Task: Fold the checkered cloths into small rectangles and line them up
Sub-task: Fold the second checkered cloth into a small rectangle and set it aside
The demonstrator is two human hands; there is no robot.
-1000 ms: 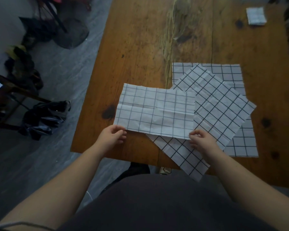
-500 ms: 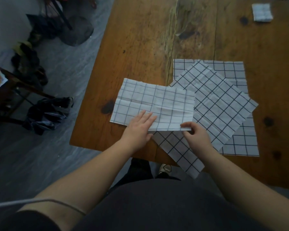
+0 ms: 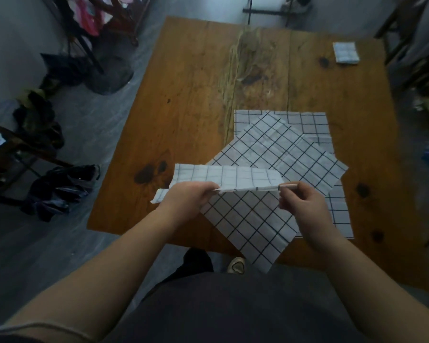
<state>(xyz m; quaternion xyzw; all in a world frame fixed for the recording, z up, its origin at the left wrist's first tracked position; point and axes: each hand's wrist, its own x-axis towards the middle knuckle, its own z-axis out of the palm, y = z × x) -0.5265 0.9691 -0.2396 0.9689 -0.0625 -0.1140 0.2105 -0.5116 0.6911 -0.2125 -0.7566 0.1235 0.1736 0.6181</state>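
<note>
1. The half-folded cloth [image 3: 227,178] is lifted just off the tabletop [image 3: 196,95] at about 6 o'clock, its near edge held taut between both hands.
2. The left hand [image 3: 186,203] has its grip closed, pinching the near edge toward its left end; a loose corner droops past it at 9 o'clock.
3. The right hand [image 3: 301,206] has its grip closed too, pinching the right end of the same edge between thumb and fingertips.
4. To do this fold well, I would keep the edge tight, match the corners and grid lines before laying it down, tuck in the drooping corner, then press the crease flat.
5. Beneath it lie a diagonal cloth [image 3: 282,157] and, under that, a square cloth [image 3: 307,120], both unfolded; the diagonal one overhangs the near edge.
6. One finished folded cloth [image 3: 346,52] sits well apart at 1 o'clock, likely the start of the line.
7. No container shows on the tabletop.
</note>
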